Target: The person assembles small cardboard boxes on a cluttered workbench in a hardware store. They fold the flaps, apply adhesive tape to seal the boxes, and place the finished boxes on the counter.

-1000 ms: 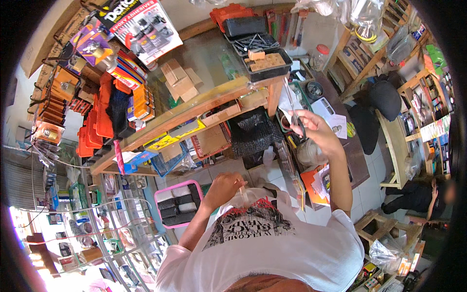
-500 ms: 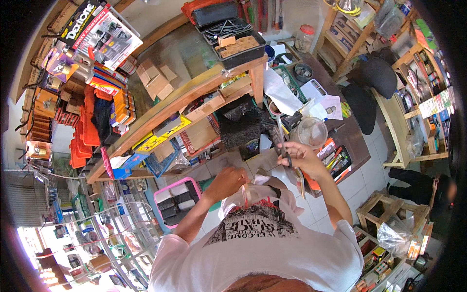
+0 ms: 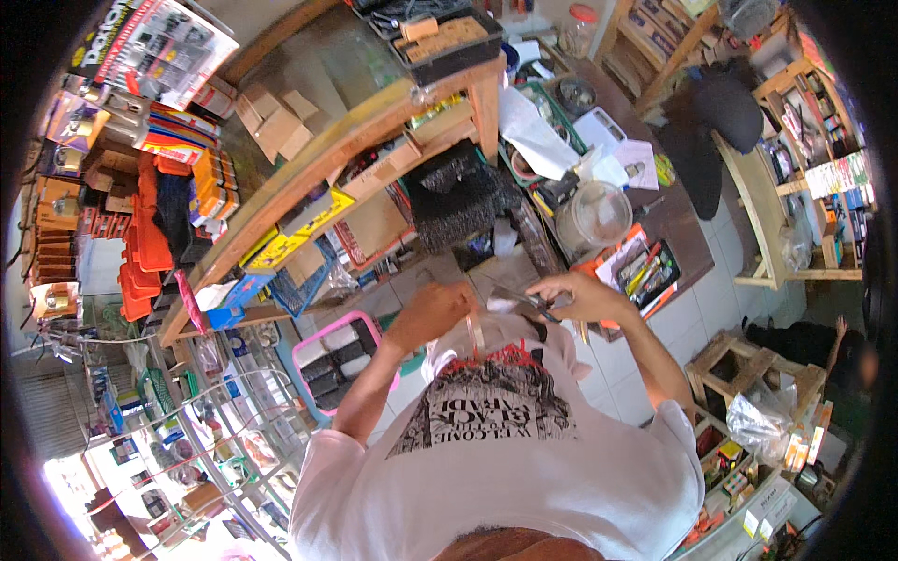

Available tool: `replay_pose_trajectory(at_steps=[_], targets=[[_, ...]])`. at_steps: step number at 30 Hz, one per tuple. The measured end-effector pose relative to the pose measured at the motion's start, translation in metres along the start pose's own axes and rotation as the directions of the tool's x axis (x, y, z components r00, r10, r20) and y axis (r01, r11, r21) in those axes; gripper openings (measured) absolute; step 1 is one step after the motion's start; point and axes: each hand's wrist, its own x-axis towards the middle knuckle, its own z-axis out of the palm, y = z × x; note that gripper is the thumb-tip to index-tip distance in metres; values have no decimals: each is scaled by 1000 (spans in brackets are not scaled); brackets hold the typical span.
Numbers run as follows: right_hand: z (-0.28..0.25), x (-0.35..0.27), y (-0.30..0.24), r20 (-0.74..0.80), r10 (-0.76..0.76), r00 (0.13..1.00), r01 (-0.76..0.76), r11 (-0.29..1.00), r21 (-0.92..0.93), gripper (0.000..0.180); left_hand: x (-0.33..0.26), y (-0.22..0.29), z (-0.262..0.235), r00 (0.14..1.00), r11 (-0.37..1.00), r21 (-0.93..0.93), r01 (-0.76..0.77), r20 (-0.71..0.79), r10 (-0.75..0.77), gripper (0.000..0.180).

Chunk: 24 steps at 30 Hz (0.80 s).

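Observation:
My right hand [image 3: 594, 299] is closed around the dark handles of a pair of scissors [image 3: 535, 304], whose blades point left toward my other hand. Opposite it, my left hand [image 3: 432, 316] is in a pinch. A thin pale reddish strip [image 3: 476, 335] hangs below its fingertips; what it belongs to is hard to make out. Between the hands, close to the blades, a whitish piece [image 3: 503, 301] shows. Both hands are in front of my white shirt.
A pink-rimmed basket [image 3: 297, 360] with dark and pale packets stands to the left. Beyond my right hand are a clear round tub [image 3: 601, 213] and a tray of tools [image 3: 645, 280] on a dark desk. A wooden counter [image 3: 355, 122] runs along the far left. Someone in dark clothes [image 3: 804, 348] is at the far right.
My right hand has brought the scissors down and left, turning the blades from pointing up to pointing toward my left hand. My left hand has risen slightly. The whole view has tilted.

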Motion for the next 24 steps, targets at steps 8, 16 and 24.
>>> replay_pose_trajectory(at_steps=[8,16,24], targets=[[-12,-7,-13,203,-111,973,138,983,-124,56,4,13,-16,999,998,-44,51,19,-50,14],[-5,-4,-22,152,-140,978,165,972,-168,52,8,26,-29,991,992,-24,120,60,-119,15],[1,-6,-17,90,-185,979,200,959,-201,52,13,29,-31,990,993,21,114,86,-116,14]])
